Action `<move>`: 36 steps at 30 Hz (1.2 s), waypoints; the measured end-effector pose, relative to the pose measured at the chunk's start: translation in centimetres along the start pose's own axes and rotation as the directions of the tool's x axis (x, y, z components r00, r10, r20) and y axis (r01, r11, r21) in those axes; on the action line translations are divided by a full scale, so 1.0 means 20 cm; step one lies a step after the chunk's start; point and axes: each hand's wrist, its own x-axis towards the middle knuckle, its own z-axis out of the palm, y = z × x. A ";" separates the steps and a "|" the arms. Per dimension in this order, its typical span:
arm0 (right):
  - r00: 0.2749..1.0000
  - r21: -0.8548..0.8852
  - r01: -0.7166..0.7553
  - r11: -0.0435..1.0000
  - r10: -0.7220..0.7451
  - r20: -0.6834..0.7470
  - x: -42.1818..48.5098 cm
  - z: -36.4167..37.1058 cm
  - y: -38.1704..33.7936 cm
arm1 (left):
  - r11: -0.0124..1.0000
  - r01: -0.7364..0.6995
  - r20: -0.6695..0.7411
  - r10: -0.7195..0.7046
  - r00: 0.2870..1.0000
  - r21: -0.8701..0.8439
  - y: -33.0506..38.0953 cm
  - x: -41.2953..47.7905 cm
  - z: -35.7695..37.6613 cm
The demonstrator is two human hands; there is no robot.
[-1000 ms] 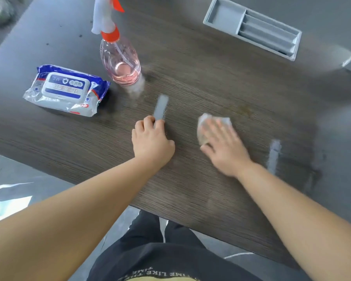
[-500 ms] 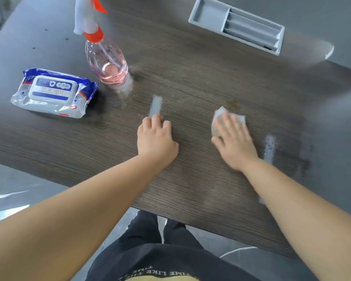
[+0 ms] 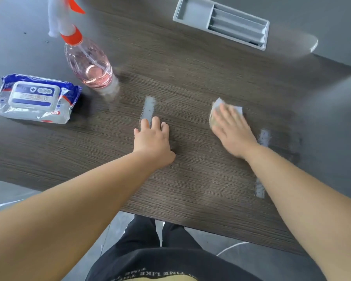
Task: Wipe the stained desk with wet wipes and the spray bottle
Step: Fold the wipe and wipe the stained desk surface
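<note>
My right hand (image 3: 232,131) lies flat on a folded white wet wipe (image 3: 218,104), pressing it onto the dark wood-grain desk (image 3: 190,78); only the wipe's far edge shows past the fingers. My left hand (image 3: 153,141) rests on the desk with its fingers curled and holds nothing. A clear spray bottle (image 3: 88,65) with pink liquid and an orange-and-white trigger head stands at the far left. Left of the bottle lies a blue-and-white pack of wet wipes (image 3: 33,98) with its lid closed.
A grey recessed cable tray (image 3: 221,22) sits in the desk at the back. Pale streaks of glare lie on the desk by my left fingertips (image 3: 148,107) and right wrist. The desk's near edge runs over my dark trousers (image 3: 170,258).
My right hand has slid the wipe to the right and a little away from me across the desk. My left hand has stayed pressed in about the same spot.
</note>
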 end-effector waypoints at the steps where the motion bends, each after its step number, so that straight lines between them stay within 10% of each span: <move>1: 0.996 0.031 -0.086 0.996 0.086 0.005 0.06 -0.03 0.00 | 1.000 0.003 0.002 -0.003 1.000 0.003 0.00 0.00 0.00; 5: 0.955 0.116 -0.296 0.948 0.298 -0.002 0.20 -0.05 -0.21 | 1.000 0.006 0.010 -0.006 1.000 0.002 0.00 0.00 -0.01; 12: 0.962 -0.121 0.254 0.960 -0.264 -0.073 -0.14 0.16 -0.16 | 1.000 -0.010 0.017 0.010 1.000 -0.007 -0.02 0.00 -0.01; 18: 0.963 0.118 -0.232 0.965 0.246 -0.114 -0.03 0.10 -0.14 | 0.996 0.045 -0.015 -0.047 0.999 -0.072 0.01 0.01 -0.01; 25: 0.979 -0.068 0.112 0.991 -0.121 -0.164 -0.29 0.30 -0.20 | 0.996 0.003 -0.116 -0.014 0.993 -0.092 0.11 -0.01 0.04; 31: 0.967 0.083 -0.200 0.976 0.210 -0.145 -0.31 0.29 -0.30 | 0.988 -0.114 -0.107 0.102 0.989 -0.104 0.25 -0.06 0.10; 36: 0.977 -0.065 0.141 0.988 -0.149 -0.154 -0.43 0.34 -0.13 | 0.987 -0.128 -0.056 0.122 0.991 -0.098 0.24 -0.07 0.10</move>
